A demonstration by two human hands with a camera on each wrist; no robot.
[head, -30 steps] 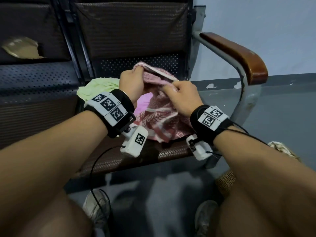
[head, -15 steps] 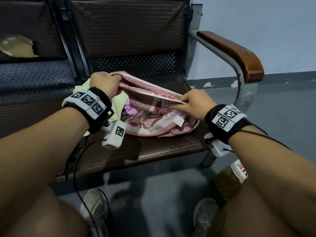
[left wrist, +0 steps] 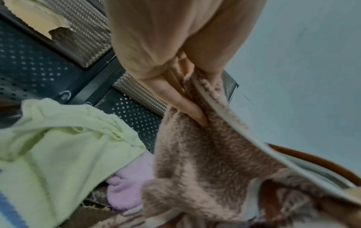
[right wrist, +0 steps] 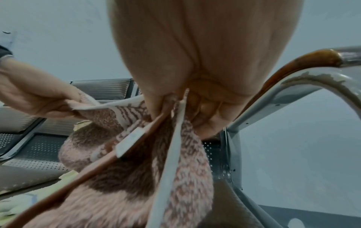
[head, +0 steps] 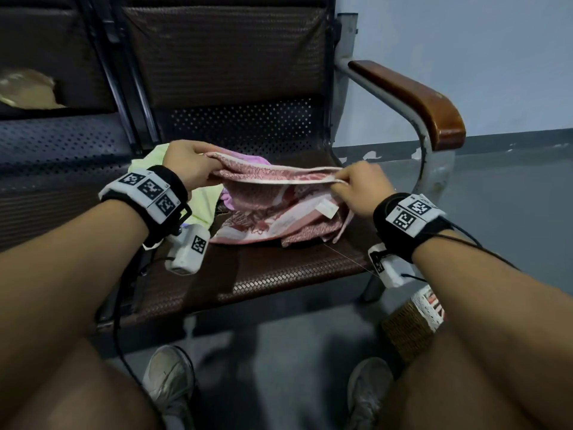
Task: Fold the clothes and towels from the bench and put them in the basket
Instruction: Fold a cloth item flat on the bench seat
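A pink and red patterned towel (head: 273,209) hangs over the brown bench seat (head: 279,274), its top edge stretched between both hands. My left hand (head: 192,166) pinches the edge's left end, seen close in the left wrist view on the towel (left wrist: 205,154). My right hand (head: 356,184) pinches the right end beside a white label (head: 325,209); the right wrist view shows the towel (right wrist: 175,177) bunched under the fingers. A pale green cloth (head: 201,200) and a lilac cloth (head: 229,197) lie on the seat behind and left. A woven basket (head: 409,327) stands on the floor at lower right.
The bench has a wooden armrest (head: 412,97) on a metal frame to the right. A second seat (head: 46,156) lies to the left, with torn padding (head: 28,91) on its backrest. My knees and shoes (head: 170,380) are below, on the grey floor.
Both hands have moved apart and lowered, spreading the towel's top edge from a bunched lump into a taut line over the seat.
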